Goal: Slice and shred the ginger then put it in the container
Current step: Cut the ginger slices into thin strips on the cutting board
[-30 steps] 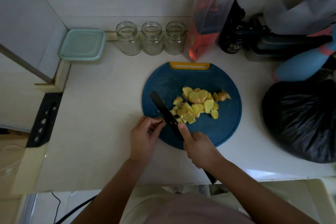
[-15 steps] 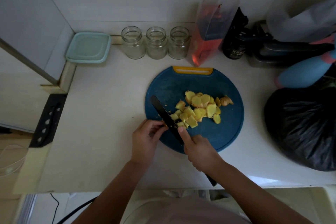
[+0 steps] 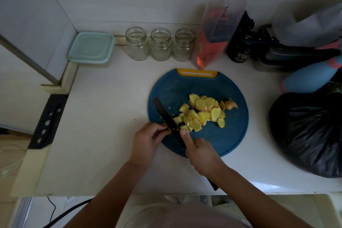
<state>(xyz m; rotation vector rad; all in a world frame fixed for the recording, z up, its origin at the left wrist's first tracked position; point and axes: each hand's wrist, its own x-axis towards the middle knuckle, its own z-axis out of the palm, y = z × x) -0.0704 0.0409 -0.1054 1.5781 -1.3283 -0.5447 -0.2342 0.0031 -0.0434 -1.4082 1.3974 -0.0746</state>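
Your right hand [image 3: 201, 153] grips the knife [image 3: 164, 114]; your left hand [image 3: 148, 140] curls tight against its blade, holding what I cannot tell. With the ginger [image 3: 201, 112] piled mid-frame on the board [image 3: 218, 140], a slip could cut you.

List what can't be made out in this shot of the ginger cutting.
All in the head view:
Whether the left hand holds anything: hidden by the knife.
Knife handle: wrapped by the right hand.
Label on the dark bottle: too small and dim.
Black bag: cut off by the right edge.
Inside of the container: covered by its lid.
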